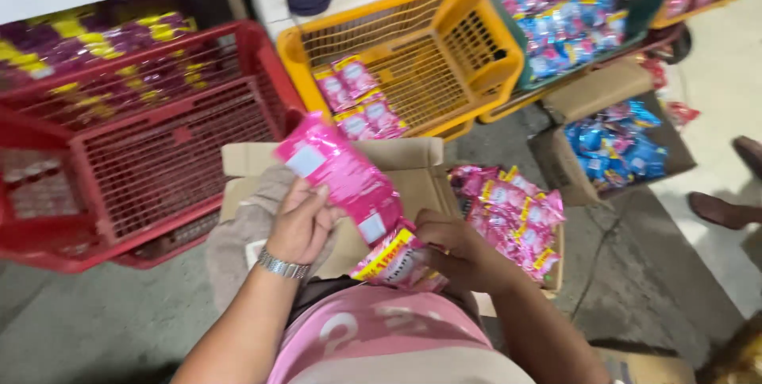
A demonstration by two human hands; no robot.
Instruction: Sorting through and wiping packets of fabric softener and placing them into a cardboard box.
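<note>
A strip of bright pink sachets (341, 178) is held up over an open cardboard box (413, 166) on the floor, its upper end pinched between the thumb and fingers of the left hand (300, 221), on whose wrist a metal watch (282, 266) is worn. The right hand (460, 253) is closed around a bundle of pink and yellow sachets (397, 261) at the strip's lower end, just above the lap. A loose pile of the same sachets (516, 213) is seen heaped in the box beside that hand, so much appears still unsorted. Only a few pink packets (357, 98) have been laid in the yellow basket (460, 43) beyond; the red basket (159, 146) nearest it is seen without any. Blue sachets (615, 146) fill a second carton to the right.
</note>
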